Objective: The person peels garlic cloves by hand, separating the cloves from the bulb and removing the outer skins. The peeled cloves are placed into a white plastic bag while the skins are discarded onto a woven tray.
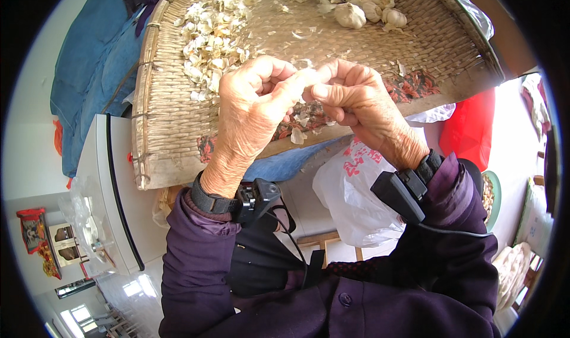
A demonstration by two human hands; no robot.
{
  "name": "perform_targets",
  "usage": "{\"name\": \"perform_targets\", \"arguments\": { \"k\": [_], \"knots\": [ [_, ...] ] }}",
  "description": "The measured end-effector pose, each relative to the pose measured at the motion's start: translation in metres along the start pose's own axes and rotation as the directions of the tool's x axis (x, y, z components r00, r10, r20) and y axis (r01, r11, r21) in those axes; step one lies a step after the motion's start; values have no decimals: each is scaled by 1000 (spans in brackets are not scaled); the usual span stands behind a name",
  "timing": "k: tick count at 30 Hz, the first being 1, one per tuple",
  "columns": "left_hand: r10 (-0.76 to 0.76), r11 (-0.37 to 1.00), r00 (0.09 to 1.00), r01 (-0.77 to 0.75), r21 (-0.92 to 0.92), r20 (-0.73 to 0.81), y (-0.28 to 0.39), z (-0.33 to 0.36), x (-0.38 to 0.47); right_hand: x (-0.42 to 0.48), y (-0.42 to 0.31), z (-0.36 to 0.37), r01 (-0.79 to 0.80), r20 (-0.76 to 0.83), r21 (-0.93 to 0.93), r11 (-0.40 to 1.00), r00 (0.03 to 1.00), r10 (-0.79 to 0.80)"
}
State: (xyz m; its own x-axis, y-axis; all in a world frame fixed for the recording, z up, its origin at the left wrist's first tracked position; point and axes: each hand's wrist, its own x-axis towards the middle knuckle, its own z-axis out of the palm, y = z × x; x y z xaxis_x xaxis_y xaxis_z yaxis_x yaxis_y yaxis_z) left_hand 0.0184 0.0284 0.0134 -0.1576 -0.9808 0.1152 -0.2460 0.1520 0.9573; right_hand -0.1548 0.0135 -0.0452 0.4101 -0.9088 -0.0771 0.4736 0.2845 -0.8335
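Note:
My left hand (256, 102) and my right hand (356, 97) meet over the front part of a woven wicker winnowing basket (160, 115). Between their thumbs and fingertips they pinch a small pale piece of garlic (308, 77); fingers and glare hide most of it, so clove or skin cannot be told apart. Loose garlic skins (213, 44) lie heaped in the basket's left part. Several whole garlic bulbs (349, 15) are grouped at its far right. Scraps of skin (298, 136) rest on the red-and-black patterned cloth (412, 86) along the near edge.
A white plastic bag (352, 195) with red print hangs below the basket, near my right forearm. Beyond it are a red bag (470, 128) and a green basin (492, 200) with small pieces inside. To the left stands a white cabinet-like box (120, 195) beside blue cloth (95, 70).

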Motion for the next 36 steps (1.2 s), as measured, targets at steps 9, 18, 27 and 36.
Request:
{"name": "perform_targets", "arguments": {
  "k": [9, 18, 27, 36],
  "knots": [
    [-59, 991, 997, 64, -118, 48, 1, 0, -1, -5, -6, 8, -4, -34, 13, 1000, 999, 4],
    [-76, 989, 996, 81, -125, 46, 1, 1, -1, -5, 5, 8, 11, -32, 119, 993, 999, -7],
    [-84, 990, 995, 90, -113, 58, 3, 1, -1, -4, 17, 4, -75, 81, 361, 930, 996, 49],
    [-71, 985, 992, 86, -147, 103, 5, -1, 0, -1, 21, -1, -69, 191, 389, 919, 982, -7]
  ]
}}
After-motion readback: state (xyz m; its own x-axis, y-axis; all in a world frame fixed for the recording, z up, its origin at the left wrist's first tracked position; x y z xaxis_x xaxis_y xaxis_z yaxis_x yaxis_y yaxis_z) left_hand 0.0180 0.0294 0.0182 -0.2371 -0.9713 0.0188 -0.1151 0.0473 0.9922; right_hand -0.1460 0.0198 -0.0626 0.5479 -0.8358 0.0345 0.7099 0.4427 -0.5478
